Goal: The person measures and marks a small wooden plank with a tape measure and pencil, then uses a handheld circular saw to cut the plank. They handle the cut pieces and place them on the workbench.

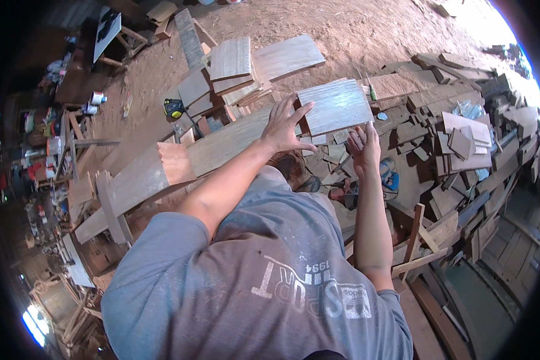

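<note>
A flat, pale rectangular wooden board [335,106] lies in front of me at the far end of a long plank [225,144]. At the board's left edge is my left hand [284,127], with fingers and thumb spread wide. Below its near right corner is my right hand [365,151], palm turned up. Its forefinger reaches to the corner and the other fingers are loosely bent, with nothing visible in them. I cannot tell whether either hand presses on the board. Beyond the left hand sits a stack of similar boards [231,59], with another board [289,57] lying beside it.
A yellow and black tape measure [174,108] rests left of the stack. Something with a green handle [372,93] lies past the board's right corner. A blue tool [390,179] is on the ground by my right forearm. Piled wood offcuts [462,141] fill the right side.
</note>
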Demonstrator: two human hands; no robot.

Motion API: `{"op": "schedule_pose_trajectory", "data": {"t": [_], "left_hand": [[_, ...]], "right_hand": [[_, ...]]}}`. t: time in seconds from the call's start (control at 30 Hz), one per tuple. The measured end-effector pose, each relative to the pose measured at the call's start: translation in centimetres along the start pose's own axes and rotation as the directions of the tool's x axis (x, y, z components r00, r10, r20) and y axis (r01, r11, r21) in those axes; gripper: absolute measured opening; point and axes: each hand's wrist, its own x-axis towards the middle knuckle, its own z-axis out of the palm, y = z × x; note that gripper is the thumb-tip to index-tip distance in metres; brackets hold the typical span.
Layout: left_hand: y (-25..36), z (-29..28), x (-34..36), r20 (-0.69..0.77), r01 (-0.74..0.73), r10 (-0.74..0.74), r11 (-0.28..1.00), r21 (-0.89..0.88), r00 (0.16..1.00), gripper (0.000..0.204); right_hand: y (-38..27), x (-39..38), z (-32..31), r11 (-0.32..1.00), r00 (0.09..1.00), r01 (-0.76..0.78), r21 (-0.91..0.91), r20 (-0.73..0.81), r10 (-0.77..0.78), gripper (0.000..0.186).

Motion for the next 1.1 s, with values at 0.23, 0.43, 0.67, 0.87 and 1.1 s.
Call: {"op": "schedule_pose_trajectory", "data": {"t": [0.23,0.43,0.67,0.87,1.1], "left_hand": [[0.7,-0.3,0.0,-0.006,0.003,-0.003,1.000,0.013,1.000,0.125],[0.3,0.4,-0.1,-0.041,0.008,-0.006,0.999,0.047,0.999,0.114],[0.6,-0.3,0.0,-0.035,0.008,-0.007,1.000,0.004,0.999,0.109],[0.6,-0.6,-0.9,-0.297,-0.118,0.040,0.962,-0.247,0.954,0.101],[6.0,-0.7,0.3,-0.082,0.545,-0.718,0.592,-0.593,0.691,0.057]], "right_hand": [[1.0,1.8,1.9,1.000,0.999,0.010,0.007,0.034,-0.010,0.077],[0.4,0.8,3.4,1.000,1.000,-0.019,0.002,0.023,0.019,0.048],[0.8,1.6,3.0,0.999,0.996,-0.004,-0.050,0.091,0.008,0.056],[0.8,1.8,3.1,0.999,0.999,-0.003,-0.055,0.046,0.006,0.046],[0.4,1.0,3.7,0.994,0.999,0.047,-0.097,-0.010,-0.048,0.063]]}}
